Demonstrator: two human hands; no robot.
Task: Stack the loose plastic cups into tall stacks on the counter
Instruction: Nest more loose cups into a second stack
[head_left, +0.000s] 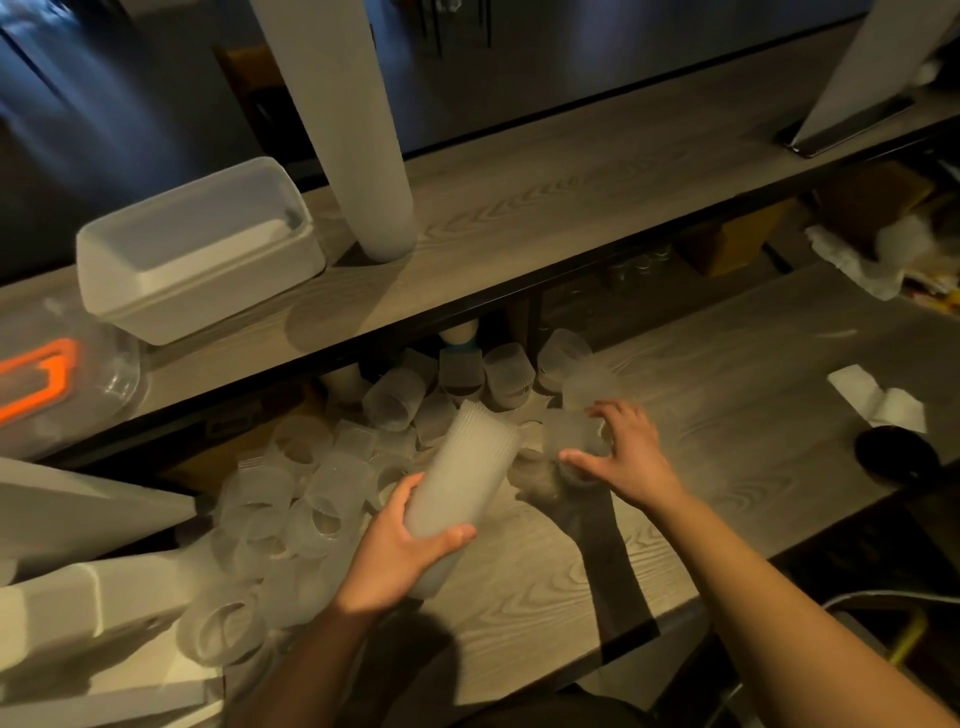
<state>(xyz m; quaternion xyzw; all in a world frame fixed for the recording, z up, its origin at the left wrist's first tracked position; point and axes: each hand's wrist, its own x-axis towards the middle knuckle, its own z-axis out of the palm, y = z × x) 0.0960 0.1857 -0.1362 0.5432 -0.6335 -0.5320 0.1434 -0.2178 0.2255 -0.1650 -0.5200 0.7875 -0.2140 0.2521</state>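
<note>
The left hand (402, 540) is wrapped around a short stack of cups (457, 483), thumb across the near side and fingers curled behind it, holding the stack tilted so its open, ribbed rim points away toward the pile. The cups are frosted, translucent plastic, milky white in this dim light, with fine vertical ridges along the walls; nested together they read as a single pale cylinder with a layered edge at the mouth. The right hand (621, 449) is spread over a single loose cup (574, 439) lying just right of the stack's mouth, thumb on the near side and fingers arched over the far side, closing on it, though the blur there hides how firm the grip is. More loose cups (311, 499) lie tumbled on their sides across the left and back of the wood-grain table (727, 395), some touching, mouths facing every way. On the raised shelf (519, 208) behind stands 1 tall finished stack (353, 130), leaning out of view at the top, beside a white lidded container (197, 249).
</note>
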